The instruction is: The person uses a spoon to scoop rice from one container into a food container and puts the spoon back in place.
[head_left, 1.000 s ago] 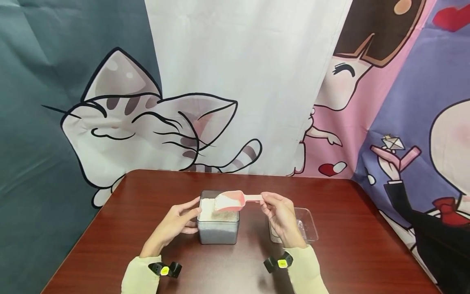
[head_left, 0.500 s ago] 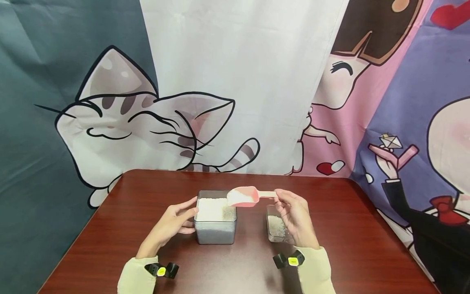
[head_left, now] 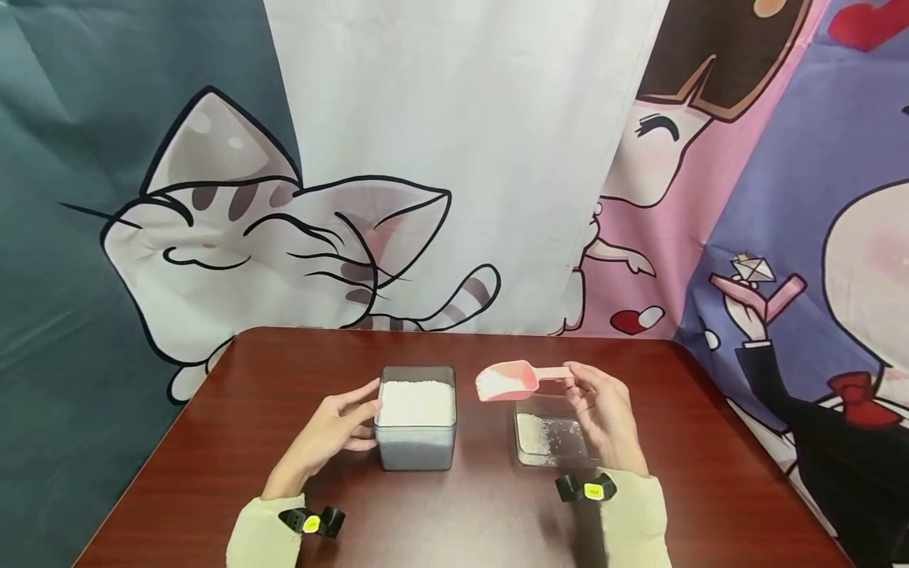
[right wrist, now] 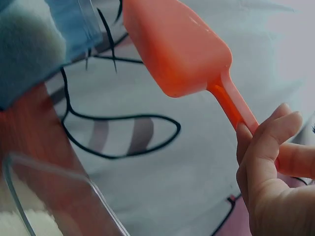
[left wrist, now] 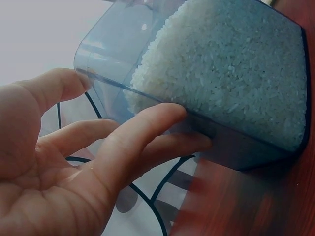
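In the head view, my right hand (head_left: 604,410) grips the handle of a pink scoop (head_left: 521,377). Its bowl carries white rice and hangs above the table, right of a deep grey see-through container (head_left: 415,450). That container is filled with rice (left wrist: 236,69) to below its back rim. My left hand (head_left: 337,426) rests against the container's left side, fingers and thumb along the wall and rim. Below the scoop handle and beside my right hand stands a low clear container (head_left: 521,456), with some pale grains at its left part. The right wrist view shows the scoop's underside.
The brown wooden table (head_left: 284,379) has rounded back corners. A cloth backdrop (head_left: 469,142) with a cartoon cat and figures hangs right behind it. Black wrist cameras (head_left: 312,522) sit on both cuffs.
My right hand has carried the scoop of rice rightward, from over the grey container to near the low clear one, which shows more now. My left hand stays at the grey container.
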Available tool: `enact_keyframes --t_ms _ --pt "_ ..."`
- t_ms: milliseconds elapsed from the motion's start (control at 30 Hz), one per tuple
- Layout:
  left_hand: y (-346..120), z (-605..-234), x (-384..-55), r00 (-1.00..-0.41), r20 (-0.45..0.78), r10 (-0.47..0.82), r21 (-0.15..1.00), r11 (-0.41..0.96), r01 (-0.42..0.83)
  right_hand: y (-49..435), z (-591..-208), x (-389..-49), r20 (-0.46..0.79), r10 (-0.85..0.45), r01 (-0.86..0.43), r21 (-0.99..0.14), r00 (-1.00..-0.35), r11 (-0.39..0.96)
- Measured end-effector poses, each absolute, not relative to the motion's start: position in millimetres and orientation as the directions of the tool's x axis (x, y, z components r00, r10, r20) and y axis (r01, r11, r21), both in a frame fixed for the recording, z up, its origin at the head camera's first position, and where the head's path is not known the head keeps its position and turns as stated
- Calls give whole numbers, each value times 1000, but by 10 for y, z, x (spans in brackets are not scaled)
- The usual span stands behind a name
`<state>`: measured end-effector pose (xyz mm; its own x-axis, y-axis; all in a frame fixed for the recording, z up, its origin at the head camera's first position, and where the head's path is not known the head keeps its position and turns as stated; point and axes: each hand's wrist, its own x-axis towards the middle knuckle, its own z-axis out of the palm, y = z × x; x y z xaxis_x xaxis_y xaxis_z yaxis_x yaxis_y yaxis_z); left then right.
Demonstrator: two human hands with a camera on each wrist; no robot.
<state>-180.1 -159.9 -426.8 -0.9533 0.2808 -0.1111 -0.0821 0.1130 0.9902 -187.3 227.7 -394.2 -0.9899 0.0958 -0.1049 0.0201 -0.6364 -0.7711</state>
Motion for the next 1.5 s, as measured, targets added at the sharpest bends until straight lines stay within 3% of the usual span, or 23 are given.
enact_keyframes --t_ms 333,667,933,1500 --pt "-1591 -4268 -1813 -945 -101 312 991 115 -68 2727 -4041 -1866 -118 97 12 -693 -988 -721" --pt "-1613 -4251 -1819 -951 -107 289 990 118 -75 3096 -4123 -1808 -120 114 9 -728 -986 -685" --pt "-1609 -4269 -1823 -948 -98 304 991 117 -65 3223 -4181 -1749 -141 199 11 -840 -970 -542" --pt "-1626 -4283 -1819 -947 -92 309 993 105 -62 3151 -4189 -1773 -137 186 68 -939 -973 -337"
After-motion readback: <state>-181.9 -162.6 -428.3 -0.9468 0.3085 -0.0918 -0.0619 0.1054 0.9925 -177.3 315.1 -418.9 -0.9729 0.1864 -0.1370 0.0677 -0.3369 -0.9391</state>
